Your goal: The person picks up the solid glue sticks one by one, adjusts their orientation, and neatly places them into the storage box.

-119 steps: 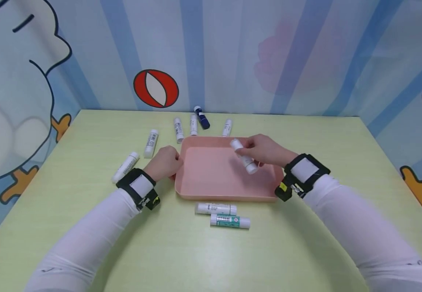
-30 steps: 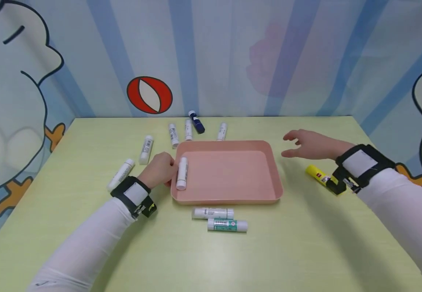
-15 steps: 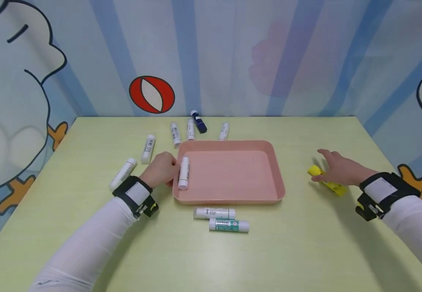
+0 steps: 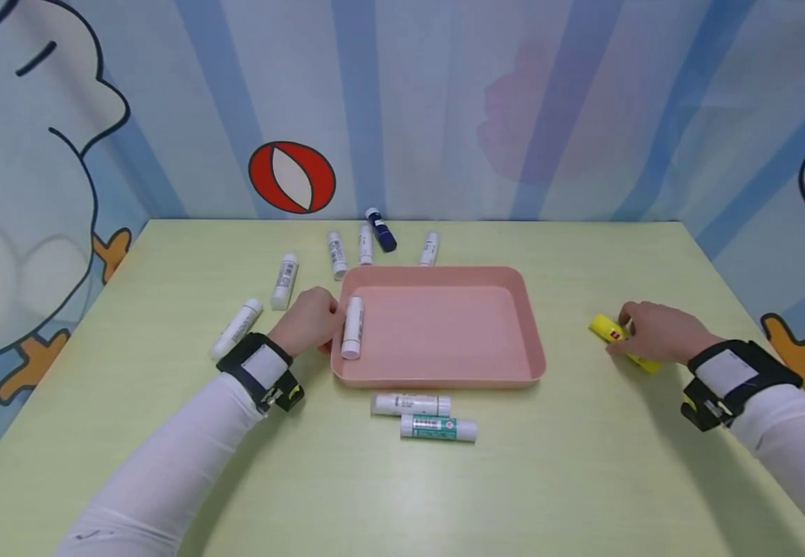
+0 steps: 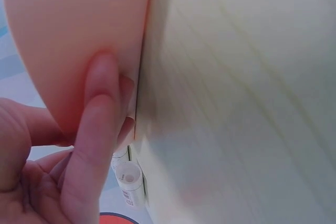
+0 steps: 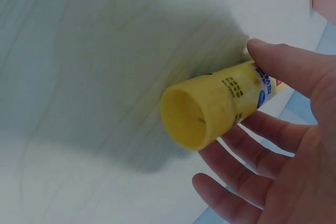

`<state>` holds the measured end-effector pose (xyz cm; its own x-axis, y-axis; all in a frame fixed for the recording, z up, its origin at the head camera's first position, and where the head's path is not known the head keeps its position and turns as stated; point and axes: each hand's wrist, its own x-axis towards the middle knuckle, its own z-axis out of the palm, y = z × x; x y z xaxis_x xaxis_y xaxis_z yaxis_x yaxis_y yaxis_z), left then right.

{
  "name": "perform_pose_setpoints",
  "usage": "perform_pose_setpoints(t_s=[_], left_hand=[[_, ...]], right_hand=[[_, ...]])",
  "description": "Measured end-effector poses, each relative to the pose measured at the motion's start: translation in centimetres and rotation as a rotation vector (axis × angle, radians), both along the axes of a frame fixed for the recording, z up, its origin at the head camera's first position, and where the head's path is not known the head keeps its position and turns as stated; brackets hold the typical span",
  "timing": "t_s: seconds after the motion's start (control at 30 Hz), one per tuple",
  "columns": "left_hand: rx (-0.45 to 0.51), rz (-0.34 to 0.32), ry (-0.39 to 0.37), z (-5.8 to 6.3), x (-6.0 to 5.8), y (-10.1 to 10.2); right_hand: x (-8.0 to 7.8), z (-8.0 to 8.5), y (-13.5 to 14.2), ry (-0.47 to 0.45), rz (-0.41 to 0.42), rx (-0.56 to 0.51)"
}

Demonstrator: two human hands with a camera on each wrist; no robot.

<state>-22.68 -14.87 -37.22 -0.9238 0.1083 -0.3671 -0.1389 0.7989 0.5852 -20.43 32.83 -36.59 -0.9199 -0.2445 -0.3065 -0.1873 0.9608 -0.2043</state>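
Observation:
At the left end of the pink tray, my left hand pinches the rim; in the left wrist view a fingertip presses the outer wall. Inside the tray, along that same end, lies a white glue stick. My right hand is over at the right side of the table, gripping a yellow glue stick between thumb and fingers. The right wrist view shows the hollow end of this yellow glue stick pointing away from the palm.
Two glue sticks, one white and one with a green label, lie in front of the tray. Behind and left of it are several white ones and a dark blue one. A printed backdrop stands at the table's back edge.
A white glue stick, earlier in my right hand, now lies in the tray's left end. My right hand has moved right and closed round the yellow glue stick. My left hand stays at the rim.

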Motion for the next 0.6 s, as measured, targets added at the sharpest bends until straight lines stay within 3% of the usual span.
perform_pose_setpoints(t_s=[0.37,0.6], left_hand=[[0.013,-0.002,-0.011,0.1,0.0,-0.1],[0.036,0.001,-0.017,-0.1,0.1,-0.4]], right_hand=[[-0.3,0.3,-0.4,-0.038,0.014,-0.026],[-0.6,1.3,-1.3,-0.046,0.047,-0.033]])
